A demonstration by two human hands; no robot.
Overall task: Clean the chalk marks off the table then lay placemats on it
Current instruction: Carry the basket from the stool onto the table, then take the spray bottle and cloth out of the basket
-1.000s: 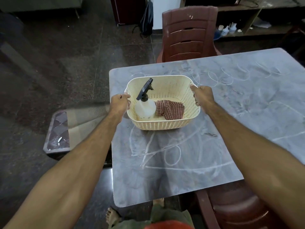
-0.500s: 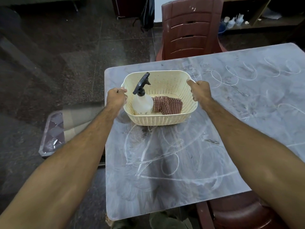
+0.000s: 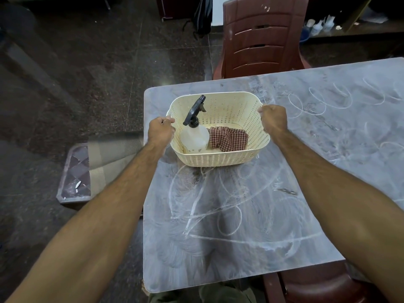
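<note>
A cream perforated basket point(image 3: 220, 159) sits on the far left part of a grey table point(image 3: 251, 254) that is covered in white chalk marks point(image 3: 227, 206). My left hand point(image 3: 160, 131) grips the basket's left rim and my right hand point(image 3: 274, 120) grips its right rim. Inside the basket stand a clear spray bottle point(image 3: 194, 136) with a black trigger head and, beside it, a crumpled red checked cloth point(image 3: 228, 138).
A brown plastic chair point(image 3: 260, 40) stands behind the table's far edge and another point(image 3: 314, 285) at the near right corner. A low stool with folded mats point(image 3: 96, 169) sits on the dark floor left of the table. Shelves with bottles point(image 3: 319, 25) line the back.
The basket, held in both hands, has come down onto the far left of the table. The view has shifted slightly forward.
</note>
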